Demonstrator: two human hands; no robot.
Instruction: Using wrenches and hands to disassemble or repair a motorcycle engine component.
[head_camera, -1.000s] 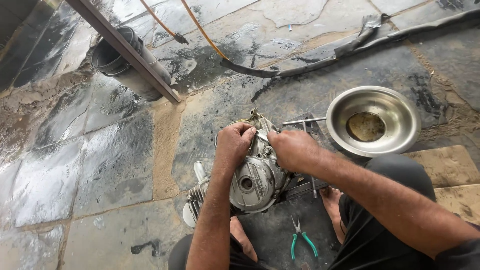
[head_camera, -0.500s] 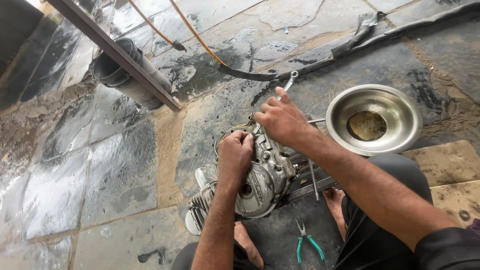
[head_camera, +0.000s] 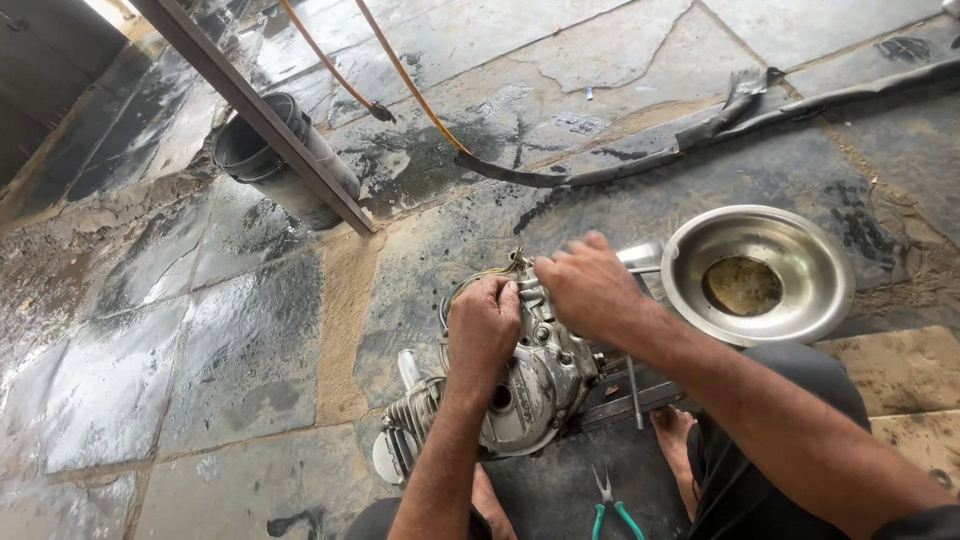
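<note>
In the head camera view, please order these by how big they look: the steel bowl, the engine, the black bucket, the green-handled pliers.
1. Engine, partly hidden by the hands
2. Steel bowl, close to the engine in size, so unsure
3. Black bucket, farther away
4. Green-handled pliers

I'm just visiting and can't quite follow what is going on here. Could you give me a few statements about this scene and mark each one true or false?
1. Both hands, left hand and right hand, rest on the engine. True.
2. The metal bowl is full of bolts. False: it holds only a little brownish liquid at the bottom.
3. Green-handled pliers lie on the floor near the person's foot. True.
4. The black bucket sits right beside the bowl. False: it stands far off, behind a slanting metal bar.
</note>
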